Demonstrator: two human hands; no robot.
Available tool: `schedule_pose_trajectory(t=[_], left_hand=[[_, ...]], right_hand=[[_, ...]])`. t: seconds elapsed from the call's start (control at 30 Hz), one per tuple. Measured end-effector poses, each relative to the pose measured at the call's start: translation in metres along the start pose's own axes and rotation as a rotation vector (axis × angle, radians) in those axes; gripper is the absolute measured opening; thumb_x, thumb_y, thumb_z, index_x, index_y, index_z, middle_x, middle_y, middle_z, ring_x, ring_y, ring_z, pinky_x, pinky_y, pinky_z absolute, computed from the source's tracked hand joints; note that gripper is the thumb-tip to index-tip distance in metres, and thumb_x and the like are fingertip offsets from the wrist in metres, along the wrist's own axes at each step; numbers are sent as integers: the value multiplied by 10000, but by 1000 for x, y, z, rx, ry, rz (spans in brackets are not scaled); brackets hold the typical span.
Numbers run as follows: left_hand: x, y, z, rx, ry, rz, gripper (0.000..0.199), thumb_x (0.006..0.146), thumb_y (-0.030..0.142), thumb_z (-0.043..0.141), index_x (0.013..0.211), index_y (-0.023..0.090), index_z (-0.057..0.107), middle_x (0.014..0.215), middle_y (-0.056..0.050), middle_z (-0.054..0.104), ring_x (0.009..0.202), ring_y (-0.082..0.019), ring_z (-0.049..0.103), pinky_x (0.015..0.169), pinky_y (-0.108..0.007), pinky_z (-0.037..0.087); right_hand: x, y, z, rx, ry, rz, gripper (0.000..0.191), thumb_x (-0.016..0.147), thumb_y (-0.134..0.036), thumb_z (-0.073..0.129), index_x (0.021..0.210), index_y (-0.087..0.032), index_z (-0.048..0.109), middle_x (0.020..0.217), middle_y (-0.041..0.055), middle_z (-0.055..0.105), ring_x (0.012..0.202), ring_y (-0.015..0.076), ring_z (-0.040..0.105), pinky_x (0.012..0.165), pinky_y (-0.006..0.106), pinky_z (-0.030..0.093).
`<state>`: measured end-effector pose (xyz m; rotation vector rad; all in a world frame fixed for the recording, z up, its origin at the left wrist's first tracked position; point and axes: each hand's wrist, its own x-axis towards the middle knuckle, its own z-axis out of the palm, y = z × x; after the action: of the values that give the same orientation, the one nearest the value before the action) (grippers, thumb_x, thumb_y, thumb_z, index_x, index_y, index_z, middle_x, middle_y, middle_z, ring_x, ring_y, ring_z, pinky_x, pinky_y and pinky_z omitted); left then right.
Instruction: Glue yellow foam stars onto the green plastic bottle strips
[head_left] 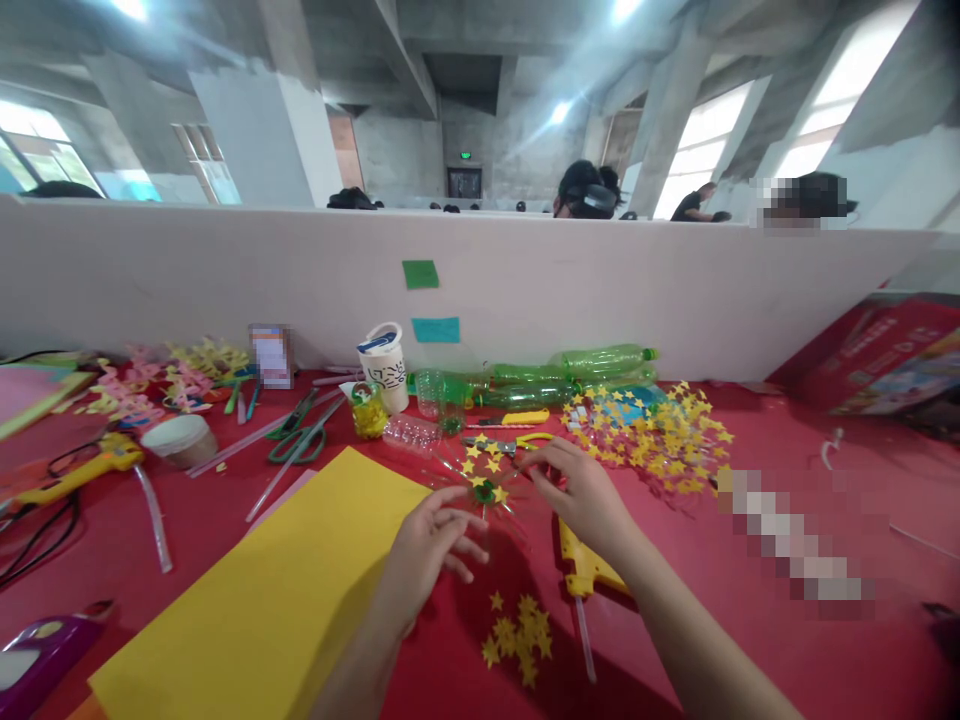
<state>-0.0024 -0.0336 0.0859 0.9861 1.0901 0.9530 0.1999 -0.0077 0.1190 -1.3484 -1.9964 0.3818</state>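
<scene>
Between my hands stands a green plastic bottle piece (pixel 484 490) with thin clear strips radiating from it, several tipped with yellow stars (pixel 480 467). My left hand (pixel 435 545) is at its near left side, fingers loosely spread and holding nothing visible. From the right, my right hand (pixel 577 490) reaches to the strips with fingers bent together; what is in the fingertips is too small to make out. A small pile of loose yellow paper stars (pixel 519 636) lies on the red table below. Beside my right wrist rests a yellow glue gun (pixel 581 560) with a clear glue stick.
Yellow sheets (pixel 277 590) lie at left, with scissors (pixel 298 442) beyond. A bushy star-tipped piece (pixel 652 430) is at right. Green bottles (pixel 525 393), a white cup (pixel 385 365) and pliers (pixel 491 443) line the back. Another glue gun (pixel 97 465) lies left, before the partition (pixel 225 270).
</scene>
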Motion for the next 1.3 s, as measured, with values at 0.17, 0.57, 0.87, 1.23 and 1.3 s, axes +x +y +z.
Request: schedule_pose_trajectory(t=[0.17,0.57,0.87,1.23,1.3], left_hand=[[8,4,-25,192,210,160,281,724,322,537,960,169,539,598,41,538,383,-73,434,330,-178,293],[26,-22,-34,402,357,380,164,739,348,563,761,214,654,1249,-60,483,1176,-238,441,966,-355,352],[23,-19,-31,255,324,283,195,712,352,588,772,176,645,781,-23,646,783,-166,575,719,-261,439],[10,-7,-18,219,256,346,161,738,313,572,775,160,604,708,-16,627,620,-115,538,542,-198,407],[4,-7,-13,245,218,391,172,761,329,552,793,166,595,653,3,599,540,-96,487,505,-194,383]], right_hand=[[-15,-3,3,-72,-111,-10,94,810,-164,492,825,-208,574,808,16,567,687,145,523,608,247,389],[-50,21,19,-129,-130,137,128,766,-123,477,871,-185,513,901,46,550,662,143,541,598,265,406],[-48,33,36,-1,-50,89,193,777,-138,484,955,-198,528,938,62,573,844,185,559,744,316,446],[-63,19,15,-211,-24,-96,129,790,-123,476,870,-192,551,848,40,561,798,169,539,704,275,420],[-74,11,19,-239,-247,-183,80,804,-148,493,773,-192,553,743,10,541,671,135,510,599,240,382]])
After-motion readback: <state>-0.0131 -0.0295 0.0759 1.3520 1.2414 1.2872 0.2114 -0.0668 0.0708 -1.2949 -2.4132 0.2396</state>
